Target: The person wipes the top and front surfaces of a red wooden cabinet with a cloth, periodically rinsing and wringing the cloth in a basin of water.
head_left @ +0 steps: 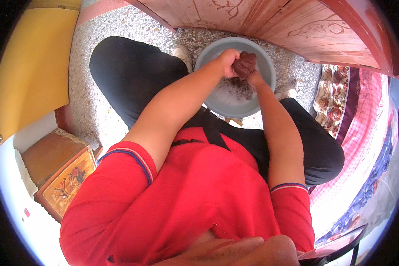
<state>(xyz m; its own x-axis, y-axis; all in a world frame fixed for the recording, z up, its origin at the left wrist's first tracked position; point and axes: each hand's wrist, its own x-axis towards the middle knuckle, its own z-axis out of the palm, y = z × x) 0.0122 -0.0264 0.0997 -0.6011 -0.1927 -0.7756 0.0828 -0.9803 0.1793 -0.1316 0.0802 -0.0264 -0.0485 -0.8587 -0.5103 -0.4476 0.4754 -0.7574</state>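
Observation:
A dark reddish-brown wet cloth [245,65] is bunched up between my two hands, above a round grey-blue basin [236,42]. My left hand [228,61] grips the cloth from its left side, fingers closed round it. Lower down on the right, my right hand [254,79] is closed on the same cloth; most of its fingers are hidden. Beneath the cloth, foamy water [229,96] lies in the basin, with a dark patch that I cannot make out.
The basin stands on a speckled floor [133,26] between my feet. A carved reddish wooden panel [252,20] rises just beyond it. At right hangs a pink checked cloth [363,102]. A small painted wooden cabinet [62,164] and a yellow door-like panel [35,66] are at left.

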